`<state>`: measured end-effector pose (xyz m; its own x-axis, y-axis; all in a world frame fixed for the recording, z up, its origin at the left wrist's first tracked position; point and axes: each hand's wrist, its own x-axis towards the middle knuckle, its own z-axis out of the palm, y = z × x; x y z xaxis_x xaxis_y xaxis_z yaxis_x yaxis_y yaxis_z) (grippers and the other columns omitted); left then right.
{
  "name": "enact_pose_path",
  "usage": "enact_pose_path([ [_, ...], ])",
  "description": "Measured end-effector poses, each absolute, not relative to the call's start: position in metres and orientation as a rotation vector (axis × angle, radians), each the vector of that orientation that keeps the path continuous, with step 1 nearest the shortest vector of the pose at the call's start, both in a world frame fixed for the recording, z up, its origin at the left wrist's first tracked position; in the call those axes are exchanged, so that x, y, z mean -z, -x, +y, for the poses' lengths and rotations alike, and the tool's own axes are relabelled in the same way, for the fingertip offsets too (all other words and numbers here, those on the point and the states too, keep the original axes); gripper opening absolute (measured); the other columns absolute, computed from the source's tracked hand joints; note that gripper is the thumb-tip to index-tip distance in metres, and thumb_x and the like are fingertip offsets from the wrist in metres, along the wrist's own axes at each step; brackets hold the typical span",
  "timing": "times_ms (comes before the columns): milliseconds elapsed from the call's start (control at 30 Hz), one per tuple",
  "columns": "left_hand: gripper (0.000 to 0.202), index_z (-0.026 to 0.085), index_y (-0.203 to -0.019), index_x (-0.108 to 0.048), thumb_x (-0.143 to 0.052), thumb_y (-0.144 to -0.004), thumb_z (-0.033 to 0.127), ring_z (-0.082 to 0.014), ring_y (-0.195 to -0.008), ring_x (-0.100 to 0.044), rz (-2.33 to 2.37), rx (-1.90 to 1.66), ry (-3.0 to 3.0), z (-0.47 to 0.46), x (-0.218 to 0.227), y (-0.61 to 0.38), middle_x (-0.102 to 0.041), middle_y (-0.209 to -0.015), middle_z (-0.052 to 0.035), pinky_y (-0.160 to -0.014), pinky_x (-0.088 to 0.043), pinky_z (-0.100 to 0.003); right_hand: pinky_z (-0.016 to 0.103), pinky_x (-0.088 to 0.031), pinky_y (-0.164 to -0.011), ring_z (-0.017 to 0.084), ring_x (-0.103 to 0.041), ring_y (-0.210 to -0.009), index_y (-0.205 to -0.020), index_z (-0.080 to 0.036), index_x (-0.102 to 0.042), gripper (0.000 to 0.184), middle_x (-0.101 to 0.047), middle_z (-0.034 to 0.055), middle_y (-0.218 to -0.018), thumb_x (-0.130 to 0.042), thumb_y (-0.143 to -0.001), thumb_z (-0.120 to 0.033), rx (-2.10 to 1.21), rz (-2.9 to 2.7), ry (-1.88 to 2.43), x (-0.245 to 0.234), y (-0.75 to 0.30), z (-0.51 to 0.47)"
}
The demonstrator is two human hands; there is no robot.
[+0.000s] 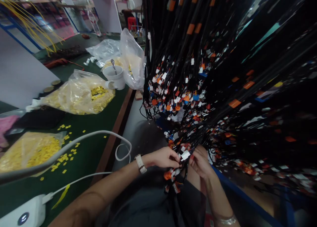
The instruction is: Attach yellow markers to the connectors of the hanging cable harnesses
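Over my lap, both hands work at the end of a black wire harness tipped with small connectors. My left hand, with a white watch on its wrist, has thumb and fingers pinched together; what lies between them is too small to make out. Just right of those fingertips is a white connector. My right hand curls its fingers around the harness on the connector's other side. Orange connectors dangle below my left hand.
Dense bundles of hanging black cables fill the right side. On the green table at left are bags of yellow pieces, loose yellow bits, a white mug and a white cable. A person sits far back.
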<state>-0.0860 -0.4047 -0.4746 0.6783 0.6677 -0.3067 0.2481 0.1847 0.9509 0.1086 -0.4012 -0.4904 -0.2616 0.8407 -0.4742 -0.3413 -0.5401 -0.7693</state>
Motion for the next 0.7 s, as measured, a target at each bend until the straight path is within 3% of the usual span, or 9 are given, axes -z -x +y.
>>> enact_pose_path([
  [167,0.006,0.012,-0.067,-0.058,-0.055,-0.066,0.017,-0.0091,-0.056,-0.054,0.952,-0.464,-1.130,-0.402,0.467,0.084,-0.060,-0.060,0.0001,-0.054,-0.040,-0.018,0.023,-0.049,-0.054,0.013,-0.058,-0.060,-0.082,-0.022,-0.070,0.019,-0.067,0.0004,-0.075,-0.072,-0.066,-0.031,-1.889,-0.684,1.145,0.492,-0.107,-0.403],
  [333,0.012,0.014,-0.070,-0.052,-0.054,-0.071,0.026,-0.0065,-0.044,-0.046,0.980,-0.492,-0.999,-0.396,0.454,0.091,-0.052,-0.051,0.0034,-0.045,-0.035,-0.017,0.020,-0.042,-0.047,0.008,-0.047,-0.048,-0.068,-0.018,-0.067,0.018,-0.057,-0.0024,-0.058,-0.073,-0.064,-0.035,-1.903,-0.664,1.117,0.493,-0.106,-0.404],
  [500,0.024,0.012,-0.091,-0.064,-0.058,-0.072,0.025,-0.0055,-0.052,-0.044,0.856,-0.407,-1.233,-0.400,0.456,0.091,-0.055,-0.064,0.0031,-0.049,-0.033,-0.016,0.022,-0.041,-0.046,0.009,-0.046,-0.046,-0.081,-0.019,-0.067,0.024,-0.055,-0.0036,-0.053,-0.073,-0.065,-0.037,-1.893,-0.677,1.110,0.493,-0.105,-0.406],
  [700,0.019,0.013,-0.081,-0.067,-0.065,-0.068,0.027,-0.0102,-0.064,-0.050,1.073,-0.410,-1.593,-0.404,0.467,0.086,-0.060,-0.069,0.0019,-0.058,-0.034,-0.018,0.022,-0.046,-0.046,0.013,-0.059,-0.053,-0.092,-0.020,-0.064,0.026,-0.064,-0.0003,-0.065,-0.068,-0.072,-0.035,-1.922,-0.719,1.130,0.492,-0.107,-0.409],
])
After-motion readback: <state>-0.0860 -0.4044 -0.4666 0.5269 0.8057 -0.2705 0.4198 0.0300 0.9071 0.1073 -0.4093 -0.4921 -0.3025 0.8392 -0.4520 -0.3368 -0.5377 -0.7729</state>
